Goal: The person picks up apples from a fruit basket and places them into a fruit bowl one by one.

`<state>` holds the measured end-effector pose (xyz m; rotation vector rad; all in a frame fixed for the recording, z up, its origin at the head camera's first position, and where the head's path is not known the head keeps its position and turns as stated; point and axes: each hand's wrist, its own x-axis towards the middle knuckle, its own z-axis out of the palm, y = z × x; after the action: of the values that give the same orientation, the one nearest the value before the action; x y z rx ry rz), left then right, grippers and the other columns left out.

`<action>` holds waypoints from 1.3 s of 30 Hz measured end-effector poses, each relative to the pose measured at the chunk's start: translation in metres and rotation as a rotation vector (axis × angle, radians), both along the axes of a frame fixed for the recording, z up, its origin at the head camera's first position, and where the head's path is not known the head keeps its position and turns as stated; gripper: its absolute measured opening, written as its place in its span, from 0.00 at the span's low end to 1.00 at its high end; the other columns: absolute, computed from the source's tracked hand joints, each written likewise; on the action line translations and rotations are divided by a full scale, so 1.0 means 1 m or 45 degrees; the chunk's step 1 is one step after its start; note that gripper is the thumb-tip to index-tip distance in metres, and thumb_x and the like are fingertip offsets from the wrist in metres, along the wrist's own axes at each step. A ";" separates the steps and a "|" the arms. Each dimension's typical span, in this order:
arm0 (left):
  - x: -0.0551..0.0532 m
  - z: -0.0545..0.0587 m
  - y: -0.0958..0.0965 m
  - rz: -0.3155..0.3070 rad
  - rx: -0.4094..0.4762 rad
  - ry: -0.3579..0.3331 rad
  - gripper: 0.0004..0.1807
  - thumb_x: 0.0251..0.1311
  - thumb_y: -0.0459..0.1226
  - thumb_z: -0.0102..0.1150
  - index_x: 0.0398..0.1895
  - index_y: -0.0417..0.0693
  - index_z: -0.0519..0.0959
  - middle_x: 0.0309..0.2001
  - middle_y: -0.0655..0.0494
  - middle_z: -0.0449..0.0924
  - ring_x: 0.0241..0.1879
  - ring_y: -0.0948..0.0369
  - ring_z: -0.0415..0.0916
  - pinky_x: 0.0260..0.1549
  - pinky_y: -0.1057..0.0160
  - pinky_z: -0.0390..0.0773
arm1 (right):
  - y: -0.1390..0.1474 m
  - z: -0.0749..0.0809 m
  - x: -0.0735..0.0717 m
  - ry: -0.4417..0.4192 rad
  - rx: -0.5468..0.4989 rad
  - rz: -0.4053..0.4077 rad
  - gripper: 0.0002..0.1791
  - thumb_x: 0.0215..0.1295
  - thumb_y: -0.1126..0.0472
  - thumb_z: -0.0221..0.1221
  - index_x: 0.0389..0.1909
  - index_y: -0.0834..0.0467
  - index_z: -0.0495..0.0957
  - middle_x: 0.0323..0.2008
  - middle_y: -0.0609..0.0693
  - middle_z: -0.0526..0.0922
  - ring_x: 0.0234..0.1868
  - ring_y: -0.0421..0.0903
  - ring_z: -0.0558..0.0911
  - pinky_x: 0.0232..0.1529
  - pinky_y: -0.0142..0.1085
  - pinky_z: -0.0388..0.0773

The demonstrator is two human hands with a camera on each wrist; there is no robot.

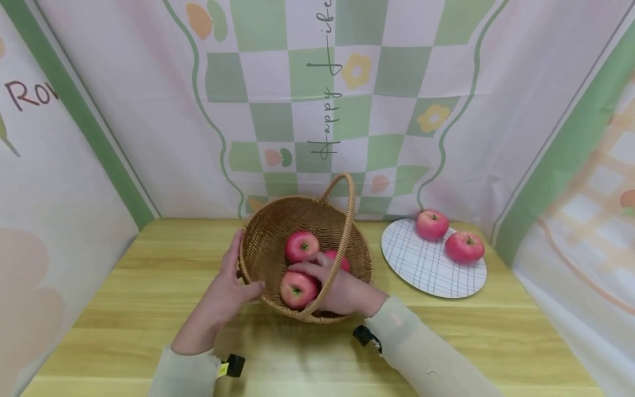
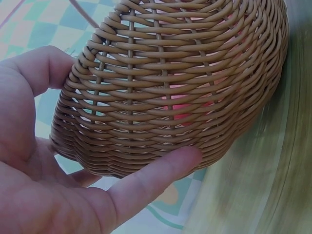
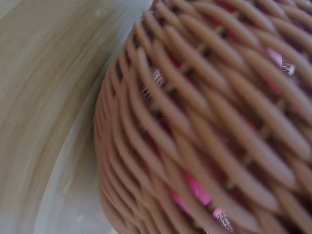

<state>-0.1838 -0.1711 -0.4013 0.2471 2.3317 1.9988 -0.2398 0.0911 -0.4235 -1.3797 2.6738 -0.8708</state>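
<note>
A wicker basket [image 1: 268,231] with an arched handle [image 1: 349,215] sits tilted toward me on the wooden table. My left hand [image 1: 229,292] holds its left side, thumb hooked at the rim and fingers spread along the outer weave. Inside the basket, my right hand [image 1: 342,289] reaches in beneath the handle and grips the front red apple [image 1: 297,289], fingers curved over its top. A second apple [image 1: 301,246] lies behind it; a third apple [image 1: 341,261] is partly covered by the right hand. The right wrist view shows only the outer weave [image 3: 195,107], with red behind it.
To the right lies a white checked oval plate [image 1: 421,270] bearing two more apples, one at the back [image 1: 431,225] and one at the right edge [image 1: 464,247]. A patterned cloth [image 1: 357,121] hangs behind the table [image 1: 163,275], with side cloths left and right.
</note>
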 end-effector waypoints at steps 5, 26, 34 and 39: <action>0.000 0.001 0.001 -0.002 0.022 -0.016 0.62 0.54 0.24 0.62 0.78 0.83 0.37 0.78 0.53 0.30 0.66 0.31 0.51 0.38 0.50 0.84 | -0.001 0.001 0.000 0.030 0.006 -0.027 0.36 0.55 0.48 0.73 0.64 0.52 0.74 0.58 0.56 0.69 0.51 0.47 0.65 0.48 0.39 0.74; 0.000 0.001 0.002 0.000 0.010 -0.023 0.63 0.54 0.25 0.63 0.78 0.83 0.36 0.78 0.53 0.29 0.67 0.31 0.49 0.39 0.50 0.84 | 0.000 -0.001 0.001 0.057 -0.116 0.115 0.36 0.51 0.55 0.74 0.61 0.61 0.75 0.60 0.52 0.76 0.63 0.47 0.71 0.65 0.38 0.67; 0.002 0.002 0.002 -0.003 0.033 -0.025 0.63 0.53 0.24 0.62 0.77 0.84 0.37 0.78 0.52 0.27 0.67 0.29 0.50 0.38 0.49 0.84 | 0.013 0.005 0.001 -0.219 -0.339 -0.059 0.42 0.50 0.51 0.77 0.67 0.53 0.73 0.60 0.42 0.76 0.61 0.43 0.73 0.61 0.42 0.72; 0.002 0.003 0.002 0.005 0.032 -0.030 0.63 0.53 0.23 0.62 0.77 0.84 0.37 0.78 0.52 0.28 0.66 0.29 0.52 0.37 0.50 0.84 | 0.019 0.011 0.000 -0.387 -0.411 -0.163 0.39 0.49 0.50 0.77 0.65 0.48 0.76 0.50 0.43 0.82 0.51 0.45 0.78 0.54 0.42 0.75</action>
<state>-0.1821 -0.1688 -0.3988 0.2196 2.2959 2.0230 -0.2401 0.1104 -0.4128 -1.0191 2.4859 -1.4478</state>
